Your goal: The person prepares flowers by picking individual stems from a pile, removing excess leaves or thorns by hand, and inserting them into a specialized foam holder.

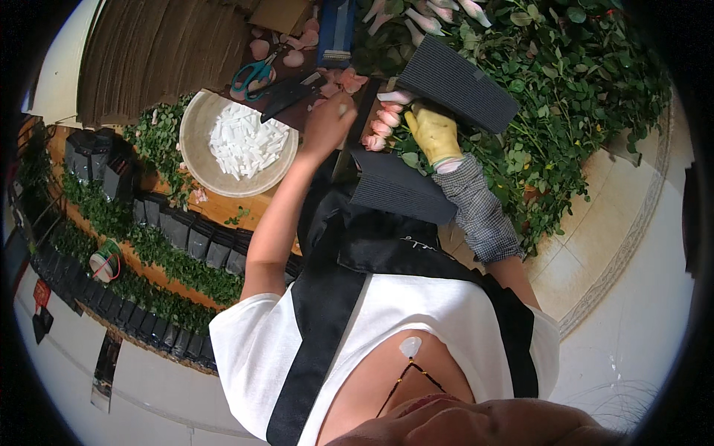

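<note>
My left hand (332, 121), bare, has its fingers curled beside loose pink petals (351, 81); a small pale spot shows at the fingers, and whether it is something held cannot be told. My right hand (434, 135) wears a yellow glove and a checked sleeve. It lies on the leafy stems just right of several pink roses (381, 128), between two pieces of black corrugated cardboard, one above (457, 83) and one below (399, 187). Its fingertips are partly hidden, so its grip is unclear. A rose in white netting (395, 96) is above the pink blooms.
Left of my left hand stands a round bowl (192, 161) of short white tubes. Teal-handled scissors (254, 75) and a black-bladed tool (290, 95) lie above it. Stacked brown cardboard (162, 56) is at upper left, heaped rose stems (535, 95) at right, dark-wrapped bunches (206, 245) at lower left.
</note>
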The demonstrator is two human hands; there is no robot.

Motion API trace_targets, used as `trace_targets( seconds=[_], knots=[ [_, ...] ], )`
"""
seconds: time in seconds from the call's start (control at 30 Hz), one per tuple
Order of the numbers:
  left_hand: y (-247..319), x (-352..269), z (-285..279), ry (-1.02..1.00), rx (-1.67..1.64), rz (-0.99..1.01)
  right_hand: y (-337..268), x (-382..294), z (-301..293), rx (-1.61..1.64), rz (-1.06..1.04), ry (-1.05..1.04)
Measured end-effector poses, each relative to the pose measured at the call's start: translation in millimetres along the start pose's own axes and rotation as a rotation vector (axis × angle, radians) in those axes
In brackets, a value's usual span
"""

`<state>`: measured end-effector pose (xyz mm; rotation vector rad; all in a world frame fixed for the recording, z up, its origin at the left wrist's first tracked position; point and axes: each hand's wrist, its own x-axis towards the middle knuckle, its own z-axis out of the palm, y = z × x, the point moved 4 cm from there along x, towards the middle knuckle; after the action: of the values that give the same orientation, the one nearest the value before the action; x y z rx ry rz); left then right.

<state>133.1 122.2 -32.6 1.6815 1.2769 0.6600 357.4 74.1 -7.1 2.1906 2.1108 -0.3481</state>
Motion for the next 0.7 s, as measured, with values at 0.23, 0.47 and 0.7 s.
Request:
trace_targets(
  seconds=[0.23, 0.47, 0.7],
  knots=[
    [41, 15, 33, -0.102, -0.053, -0.052, 21, -8, 13, -0.034, 0.196, -0.044],
    [-87, -114, -143, 0.047, 0.129, -0.707, 23, -2, 1, 0.182, 0.038, -0.075],
    [-101, -122, -138, 0.123, 0.196, -0.612, -24, -27, -72, 0.613, -0.060, -0.181]
  ],
)
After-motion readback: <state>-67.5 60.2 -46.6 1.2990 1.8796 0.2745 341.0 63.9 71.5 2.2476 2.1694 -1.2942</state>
